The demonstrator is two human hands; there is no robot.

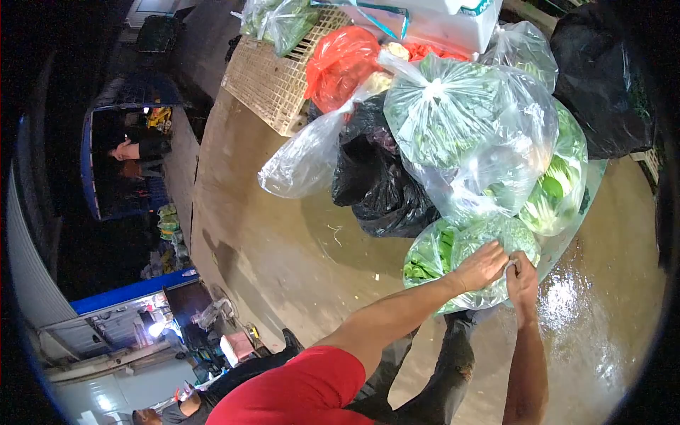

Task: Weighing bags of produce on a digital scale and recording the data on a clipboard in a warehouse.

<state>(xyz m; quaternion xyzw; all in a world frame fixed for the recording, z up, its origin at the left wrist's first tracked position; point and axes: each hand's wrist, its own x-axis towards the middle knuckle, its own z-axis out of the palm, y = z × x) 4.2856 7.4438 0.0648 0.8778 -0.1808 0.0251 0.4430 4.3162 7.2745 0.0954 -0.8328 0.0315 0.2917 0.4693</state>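
Clear bag of leafy greens [443, 248] sits at the lower centre of the frame, right of the middle, its longer axis running roughly left to right across the picture. Its gathered mouth lies toward its right part, where the hands meet; which way the short neck points cannot be told, since fingers cover most of it.

From the left, a person [134, 151] stands in the dim upper left. Nearer the centre, a cream lattice crate [265, 85] leans at a tilt beside a red bag [341, 62]. Below these lie a slack clear bag [301, 164] and a black bag [379, 177] on wet ground [283, 234].

The left hand [482, 266] is over the greens bag, fingers curled together on its gathered plastic. Directly above, a large clear bag [453, 120] bulges against the greens bag's upper edge. The right hand [523, 280], just beside the left, is closed on the whitish twist at the bag's right side. Farther right are a bag of pale-stalked greens [556, 188] and, upper right, a black sack [598, 92].
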